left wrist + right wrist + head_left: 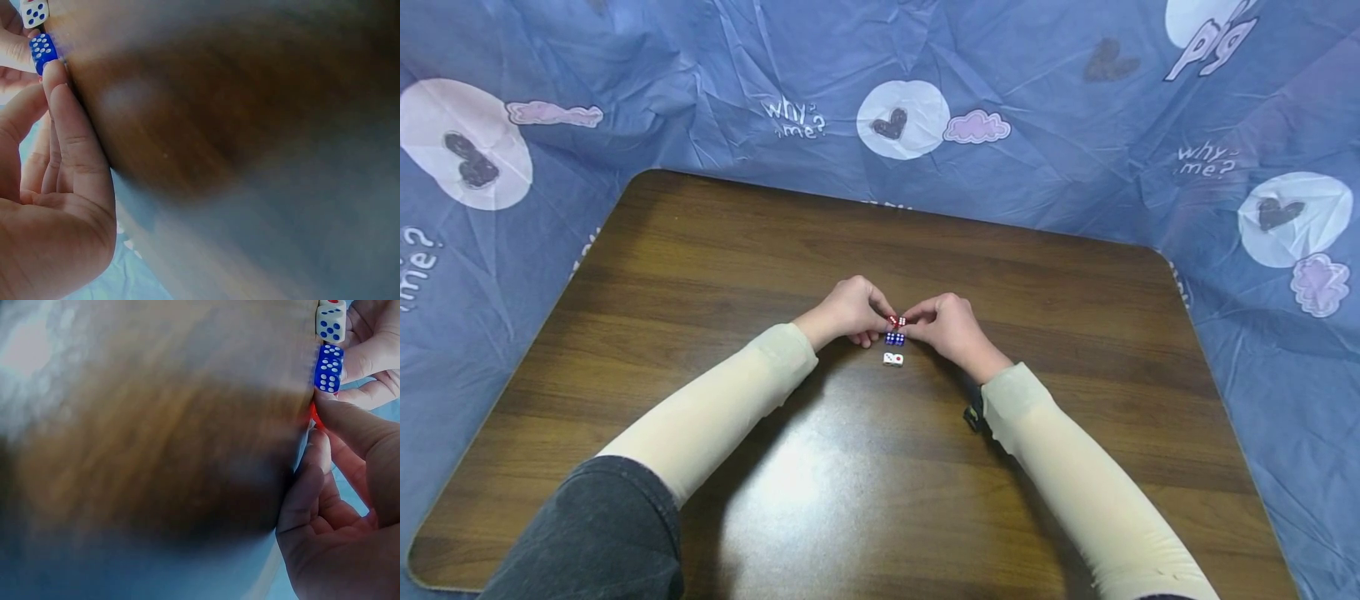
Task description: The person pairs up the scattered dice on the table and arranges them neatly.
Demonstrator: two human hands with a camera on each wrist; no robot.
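Observation:
Two red dice (892, 320) sit side by side near the middle of the table. My left hand (850, 310) pinches the left red die, and my right hand (951, 327) pinches the right one (902, 322). Just nearer to me is a pair of blue dice (895, 339) with white pips, touching each other. Closer still, two white dice (892, 359) stand together, one with a large red pip on top. In the right wrist view a bit of red die (316, 416) shows between thumb and finger; in the left wrist view fingers mostly hide the red dice.
The brown wood-grain table (1037, 500) has rounded corners. A blue printed cloth (715, 75) hangs behind and beside it. Under my right wrist is a small dark device (973, 417). Pale sleeves cover both forearms.

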